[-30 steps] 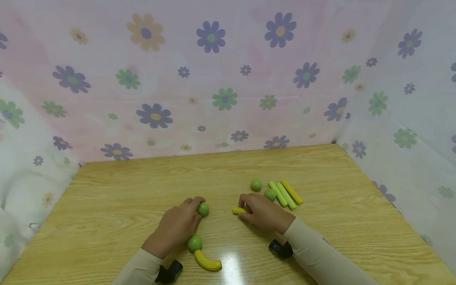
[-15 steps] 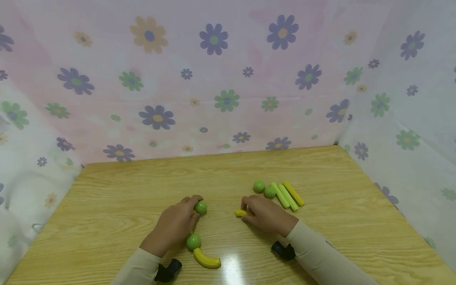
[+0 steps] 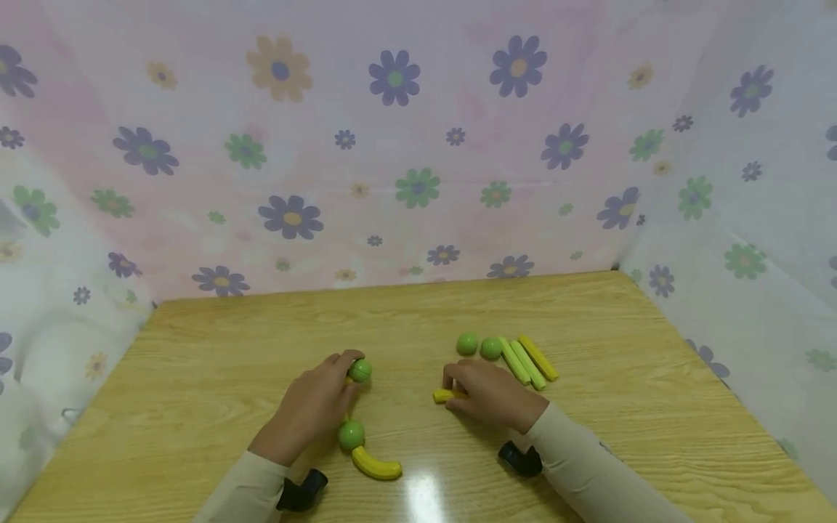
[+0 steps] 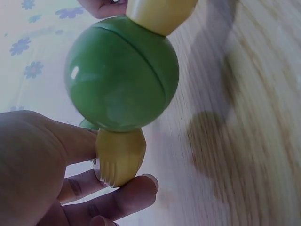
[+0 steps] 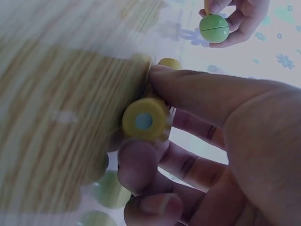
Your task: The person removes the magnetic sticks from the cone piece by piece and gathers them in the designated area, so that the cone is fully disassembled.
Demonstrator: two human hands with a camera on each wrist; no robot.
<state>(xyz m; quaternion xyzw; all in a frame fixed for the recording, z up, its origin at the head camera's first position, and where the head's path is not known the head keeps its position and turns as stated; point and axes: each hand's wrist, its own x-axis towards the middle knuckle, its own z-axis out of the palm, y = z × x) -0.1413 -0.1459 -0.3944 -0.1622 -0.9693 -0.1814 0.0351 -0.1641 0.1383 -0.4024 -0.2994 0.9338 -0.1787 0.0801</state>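
My left hand (image 3: 312,405) pinches a short yellow piece (image 4: 121,157) between thumb and fingers. A glossy green ball (image 4: 123,75) touches one end of it, with a curved yellow piece (image 3: 376,464) on that ball's other side. Another green ball (image 3: 360,370) is at my left fingertips. My right hand (image 3: 490,394) holds a yellow stick (image 3: 445,396) low over the table, thumb on one side and fingers on the other. A pale round disc shows in the stick's end (image 5: 144,121) in the right wrist view; fingers hide much of its length.
Beyond my right hand, two loose green balls (image 3: 467,343) lie on the wooden table (image 3: 275,327). Beside them are two light green sticks (image 3: 521,365) and a yellow stick (image 3: 539,357). Flowered cloth (image 3: 418,232) borders the table's back and sides.
My left hand has shifted a little left and farther away, carrying the joined balls and yellow pieces. The two loose green balls have shifted slightly. My right hand keeps nearly the same place.
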